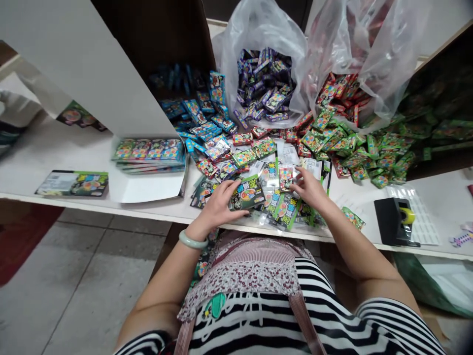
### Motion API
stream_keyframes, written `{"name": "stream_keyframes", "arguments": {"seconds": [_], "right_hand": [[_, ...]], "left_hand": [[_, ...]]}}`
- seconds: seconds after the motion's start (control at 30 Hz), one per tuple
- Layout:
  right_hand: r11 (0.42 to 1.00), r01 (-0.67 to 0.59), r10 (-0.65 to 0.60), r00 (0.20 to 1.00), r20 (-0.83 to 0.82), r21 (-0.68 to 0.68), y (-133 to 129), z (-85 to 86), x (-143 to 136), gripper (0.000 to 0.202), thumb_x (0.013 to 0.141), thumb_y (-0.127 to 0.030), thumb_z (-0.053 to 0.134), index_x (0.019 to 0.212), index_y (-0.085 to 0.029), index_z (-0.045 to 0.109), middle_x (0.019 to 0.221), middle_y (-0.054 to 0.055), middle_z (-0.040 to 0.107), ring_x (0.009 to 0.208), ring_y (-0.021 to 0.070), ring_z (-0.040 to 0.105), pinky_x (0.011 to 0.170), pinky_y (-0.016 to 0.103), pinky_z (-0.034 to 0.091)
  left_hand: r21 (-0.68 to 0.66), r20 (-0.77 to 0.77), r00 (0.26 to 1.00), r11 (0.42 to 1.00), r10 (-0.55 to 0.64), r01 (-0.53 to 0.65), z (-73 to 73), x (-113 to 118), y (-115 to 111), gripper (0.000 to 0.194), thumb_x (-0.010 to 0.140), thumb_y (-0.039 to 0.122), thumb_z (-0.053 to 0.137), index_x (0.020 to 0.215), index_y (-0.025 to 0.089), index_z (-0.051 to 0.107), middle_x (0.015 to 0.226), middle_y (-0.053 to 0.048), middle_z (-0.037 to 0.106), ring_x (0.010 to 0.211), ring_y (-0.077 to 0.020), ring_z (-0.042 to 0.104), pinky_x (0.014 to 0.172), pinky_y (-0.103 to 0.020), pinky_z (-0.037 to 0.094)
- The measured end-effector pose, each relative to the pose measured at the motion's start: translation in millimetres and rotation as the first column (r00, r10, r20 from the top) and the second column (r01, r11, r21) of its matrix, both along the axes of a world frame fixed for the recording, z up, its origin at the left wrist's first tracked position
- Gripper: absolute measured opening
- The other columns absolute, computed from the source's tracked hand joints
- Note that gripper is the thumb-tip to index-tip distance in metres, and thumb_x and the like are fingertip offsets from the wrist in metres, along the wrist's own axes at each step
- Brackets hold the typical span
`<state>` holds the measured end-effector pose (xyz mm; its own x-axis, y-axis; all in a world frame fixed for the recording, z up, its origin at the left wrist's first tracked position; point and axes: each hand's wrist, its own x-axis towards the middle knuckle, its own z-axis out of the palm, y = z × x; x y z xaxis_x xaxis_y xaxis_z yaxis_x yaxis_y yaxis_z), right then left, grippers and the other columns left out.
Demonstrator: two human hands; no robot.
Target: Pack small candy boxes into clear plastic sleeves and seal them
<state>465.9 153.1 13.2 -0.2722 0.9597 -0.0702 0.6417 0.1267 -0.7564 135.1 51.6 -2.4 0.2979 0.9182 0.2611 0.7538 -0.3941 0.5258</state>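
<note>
Near the table's front edge my left hand [220, 203] grips a black printed bag [250, 193] with bright lettering, thumb along its lower edge. My right hand [309, 188] pinches a small red candy box [286, 178] at its right side, just right of that bag. Under and around both hands lie more flat black-and-clear printed bags [286, 209], overlapping one another. Small green candy boxes [264, 147] and a few red ones [242, 139] lie just beyond my fingers.
Behind are blue boxes [194, 111], a plastic bag of purple boxes [275, 101], a bag of red boxes [342, 88] and a green heap [388, 148]. Leftward stands an open tray [148, 190] of stacked filled packs [150, 153]. A tape dispenser [393, 222] is at right.
</note>
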Motion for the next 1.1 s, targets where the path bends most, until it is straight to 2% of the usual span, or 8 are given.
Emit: {"name": "stream_keyframes", "arguments": {"seconds": [0.1,0.2,0.3,0.43,0.57,0.67,0.83,1.1], "right_hand": [[0.964,-0.198,0.151,0.957,0.246,0.180,11.0,13.2,8.0,0.069,0.079,-0.039,0.075,0.141,-0.021,0.050,0.127,0.016,0.061,0.118,0.0353,0.059,0.102,0.056,0.048],[0.877,-0.458,0.384,0.851,0.359,0.148,27.0,15.5,7.8,0.079,0.071,-0.037,0.085,0.141,-0.024,0.052,0.151,0.015,0.047,0.144,0.0400,0.036,0.115,0.062,0.034],[0.829,-0.546,0.476,0.803,0.359,0.123,31.5,13.7,2.3,0.058,0.073,-0.030,0.082,0.128,-0.024,0.064,0.149,0.015,0.050,0.140,0.0385,0.043,0.112,0.061,0.038],[0.803,-0.486,0.469,0.872,0.138,0.346,12.7,36.8,-1.7,0.044,0.083,-0.033,0.073,0.126,-0.027,0.065,0.142,0.012,0.055,0.131,0.0323,0.052,0.110,0.055,0.041],[0.647,-0.682,0.671,0.722,0.169,0.342,-5.5,73.1,-7.3,0.043,0.087,-0.036,0.070,0.129,-0.030,0.063,0.144,0.010,0.054,0.132,0.0312,0.051,0.109,0.054,0.042],[0.575,-0.775,0.707,0.632,0.318,0.261,-6.8,83.4,-15.4,0.042,0.088,-0.035,0.070,0.128,-0.026,0.064,0.142,0.013,0.056,0.126,0.0326,0.054,0.102,0.055,0.047],[0.577,-0.788,0.651,0.603,0.461,0.216,-2.4,81.4,-25.5,0.043,0.084,-0.034,0.073,0.125,-0.025,0.067,0.137,0.014,0.058,0.121,0.0342,0.055,0.100,0.055,0.048],[0.555,-0.820,0.711,0.556,0.431,0.141,-8.9,92.9,-31.0,0.038,0.078,-0.034,0.077,0.115,-0.027,0.068,0.129,0.012,0.060,0.114,0.0341,0.055,0.096,0.053,0.049]], "left_hand": [[0.024,-0.001,1.000,1.000,0.005,-0.004,2.5,-1.4,-0.9,0.092,0.079,0.064,0.070,0.152,0.024,0.034,0.134,-0.015,0.049,0.124,-0.0327,0.053,0.106,-0.053,0.048],[0.041,0.002,1.000,0.999,-0.003,0.003,6.7,1.8,1.4,0.091,0.079,0.065,0.069,0.152,0.024,0.034,0.133,-0.015,0.050,0.124,-0.0325,0.053,0.105,-0.052,0.048],[0.053,0.008,1.000,0.998,-0.022,0.021,8.8,6.2,3.6,0.092,0.078,0.066,0.069,0.152,0.023,0.034,0.135,-0.015,0.049,0.125,-0.0326,0.052,0.106,-0.052,0.047],[0.041,0.007,0.999,0.999,-0.035,0.034,9.2,5.5,4.3,0.094,0.077,0.063,0.071,0.153,0.022,0.034,0.136,-0.017,0.050,0.124,-0.0337,0.052,0.106,-0.053,0.047],[0.036,0.015,0.997,0.996,-0.081,0.080,11.3,3.7,8.0,0.098,0.074,0.063,0.074,0.153,0.023,0.033,0.137,-0.017,0.049,0.126,-0.0345,0.052,0.106,-0.056,0.046],[0.066,-0.004,0.992,0.989,-0.130,0.130,12.9,7.1,11.4,0.098,0.073,0.063,0.075,0.152,0.022,0.034,0.137,-0.018,0.050,0.126,-0.0351,0.052,0.106,-0.055,0.046],[0.034,-0.003,0.987,0.986,-0.162,0.162,12.0,13.8,10.1,0.096,0.074,0.061,0.076,0.150,0.019,0.037,0.138,-0.019,0.050,0.129,-0.0357,0.051,0.108,-0.054,0.046],[-0.029,0.024,0.988,0.988,-0.154,0.154,16.2,14.4,9.6,0.096,0.071,0.061,0.077,0.149,0.021,0.039,0.138,-0.018,0.051,0.129,-0.0356,0.051,0.109,-0.055,0.045]]}}
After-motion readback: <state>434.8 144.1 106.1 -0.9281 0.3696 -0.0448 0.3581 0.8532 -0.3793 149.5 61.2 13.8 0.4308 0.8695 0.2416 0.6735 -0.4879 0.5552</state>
